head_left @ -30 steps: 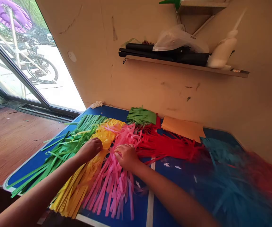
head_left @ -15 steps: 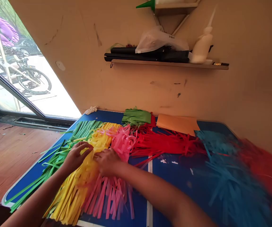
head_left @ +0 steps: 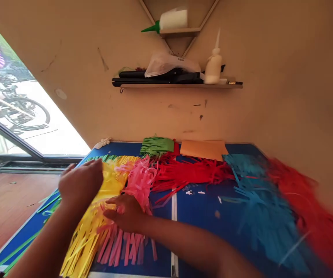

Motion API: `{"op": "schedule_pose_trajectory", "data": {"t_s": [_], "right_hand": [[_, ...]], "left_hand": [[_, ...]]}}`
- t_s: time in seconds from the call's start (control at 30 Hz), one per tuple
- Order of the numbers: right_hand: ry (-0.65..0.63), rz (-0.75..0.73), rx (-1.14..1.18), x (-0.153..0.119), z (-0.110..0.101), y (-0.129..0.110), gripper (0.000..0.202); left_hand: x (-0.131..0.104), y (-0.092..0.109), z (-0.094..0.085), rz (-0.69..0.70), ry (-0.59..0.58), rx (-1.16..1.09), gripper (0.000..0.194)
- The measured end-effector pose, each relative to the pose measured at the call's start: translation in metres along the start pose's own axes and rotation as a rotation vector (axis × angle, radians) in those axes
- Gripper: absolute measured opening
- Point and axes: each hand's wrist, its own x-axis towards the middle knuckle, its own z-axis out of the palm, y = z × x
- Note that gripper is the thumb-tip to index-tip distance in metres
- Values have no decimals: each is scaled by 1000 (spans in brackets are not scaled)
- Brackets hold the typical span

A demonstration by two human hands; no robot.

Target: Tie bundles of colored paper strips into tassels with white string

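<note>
"What's furthest left?"

"Green strips [head_left: 107,158], left of the yellow fringe [head_left: 112,183]. Next, the left hand [head_left: 81,181], over the yellow fringe's left side; its fingers bend out of sight, so I can't tell whether they grip."

"And the yellow fringe?"

"Spread on the blue table [head_left: 209,216]."

"The right hand [head_left: 127,212]?"

"Palm down, fingers parted, across the yellow fringe's right side and the pink fringe [head_left: 140,177] next to it (touching or not, I can't say)."

"Further right of the yellow fringe?"

"Past the pink: a red fringe [head_left: 195,172], orange paper [head_left: 203,148], a blue fringe [head_left: 270,220], then a blurred red heap [head_left: 308,208]."
</note>
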Motion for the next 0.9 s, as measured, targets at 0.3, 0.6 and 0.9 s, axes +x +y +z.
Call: {"op": "schedule_pose_trajectory", "data": {"t_s": [0.3, 0.6, 0.9], "right_hand": [[510, 90, 1265, -86, -115, -43, 35], [1411, 187, 118, -258, -234, -46, 42], [722, 302, -1030, -268, -169, -10, 41]], "left_hand": [[-102, 139, 50, 604, 387, -33, 41], [-173, 237, 131, 676, 26, -267, 50], [-192, 261, 136, 632, -203, -198, 51]]}}
